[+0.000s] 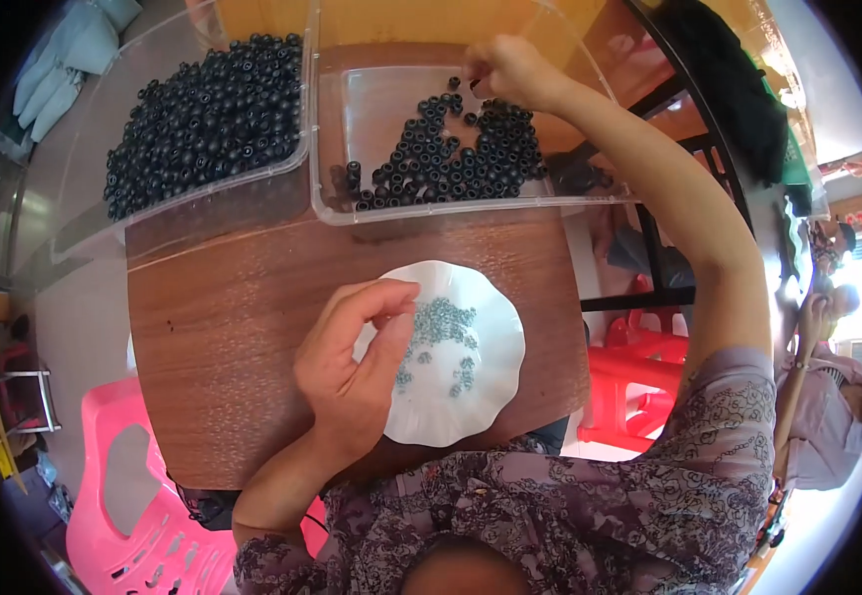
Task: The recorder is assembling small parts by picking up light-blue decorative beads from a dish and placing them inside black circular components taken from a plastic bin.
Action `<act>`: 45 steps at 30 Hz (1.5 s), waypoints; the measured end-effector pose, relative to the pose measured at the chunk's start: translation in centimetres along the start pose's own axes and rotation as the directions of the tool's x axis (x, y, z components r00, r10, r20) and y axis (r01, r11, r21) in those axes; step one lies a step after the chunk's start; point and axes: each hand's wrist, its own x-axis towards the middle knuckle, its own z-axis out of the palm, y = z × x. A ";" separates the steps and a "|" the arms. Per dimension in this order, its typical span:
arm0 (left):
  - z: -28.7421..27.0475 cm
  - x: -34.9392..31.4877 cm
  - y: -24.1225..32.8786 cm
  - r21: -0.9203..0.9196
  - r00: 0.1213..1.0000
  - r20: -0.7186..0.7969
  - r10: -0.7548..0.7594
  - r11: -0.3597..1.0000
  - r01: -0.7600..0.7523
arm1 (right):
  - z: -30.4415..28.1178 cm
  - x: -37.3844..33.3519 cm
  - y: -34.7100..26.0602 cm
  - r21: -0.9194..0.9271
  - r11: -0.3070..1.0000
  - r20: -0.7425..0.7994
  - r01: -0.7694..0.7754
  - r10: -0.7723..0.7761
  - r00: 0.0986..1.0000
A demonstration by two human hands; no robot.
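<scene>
The left hand [352, 367] pinches thumb and forefinger narrowly together over the near-left edge of a white, wavy-rimmed plastic dish [495, 382]; whether a piece sits in the pinch is too small to tell. The dish holds small grey-green metal rings [443, 327], kept in a shallow layer that seems easy to pick from. Far right, the right hand [515, 71] closes its fingertips on one black rubbery round cap [475, 87] above a clear plastic bin [352, 203], where matching caps [451, 159] heap against the near wall. A second clear bin [84, 233], far left, is piled with more black caps [208, 114]. Everything rests on a brown wood-grain table [223, 327], within arm's reach; a pink plastic chair [123, 496] stands near left.
</scene>
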 end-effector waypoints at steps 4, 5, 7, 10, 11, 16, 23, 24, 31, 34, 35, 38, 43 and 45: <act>1.0 -0.7 0.2 -0.268 0.962 0.060 -0.267 0.924 0.273 | -3.5 -5.3 -7.5 0.523 0.852 -0.160 0.036 0.056 0.986; 0.9 -0.7 0.2 -0.269 0.961 0.051 -0.272 0.923 0.276 | -4.5 -6.9 -10.3 0.562 0.826 -0.150 0.035 0.061 0.987; 1.2 -0.4 0.3 -0.441 0.913 0.146 -0.381 0.801 0.404 | -5.4 -10.5 -14.6 0.627 0.779 -0.128 0.013 0.086 0.988; 1.9 -0.4 0.5 -0.671 0.892 0.230 -0.388 0.601 0.434 | -4.3 -14.5 -18.5 0.726 0.686 -0.136 0.047 0.076 0.988; 2.1 -0.4 0.5 -0.759 0.899 0.275 -0.342 0.496 0.421 | -3.3 -15.5 -19.3 0.797 0.595 -0.186 0.104 0.078 0.979; 2.5 -1.7 0.9 -0.810 0.881 0.287 -0.377 0.396 0.433 | 0.3 -18.2 -20.6 0.653 0.713 -0.421 0.256 0.061 0.905; 2.2 -3.3 -0.7 -0.807 0.877 0.276 -0.394 0.400 0.434 | 3.4 -19.2 -21.2 0.492 0.834 -0.574 0.252 0.092 0.814; 2.2 -3.3 -0.9 -0.797 0.872 0.282 -0.400 0.409 0.445 | 3.7 -19.4 -21.3 0.536 0.818 -0.545 0.207 0.148 0.825; 0.2 -3.5 -1.4 -0.662 0.847 0.370 -0.381 0.532 0.529 | 4.7 -20.5 -21.6 0.647 0.747 -0.453 0.153 0.214 0.866; -1.1 -3.7 -1.7 -0.639 0.858 0.333 -0.392 0.575 0.510 | 4.8 -21.7 -21.0 0.643 0.766 -0.373 0.020 0.290 0.881; -1.5 -3.6 -1.9 -0.643 0.870 0.300 -0.392 0.591 0.487 | 5.5 -22.4 -20.2 0.562 0.827 -0.357 -0.002 0.244 0.902; -2.0 -3.8 -2.4 -0.651 0.877 0.262 -0.402 0.598 0.468 | 6.8 -23.4 -19.6 0.384 0.923 -0.345 0.013 0.130 0.929; -1.9 -4.1 -3.1 -0.661 0.863 0.298 -0.407 0.564 0.494 | 8.3 -22.9 -19.9 0.088 0.990 -0.345 0.113 -0.076 0.936; -2.0 -4.2 -3.2 -0.662 0.865 0.297 -0.404 0.566 0.491 | 8.1 -22.4 -20.3 0.002 0.988 -0.281 0.152 -0.145 0.949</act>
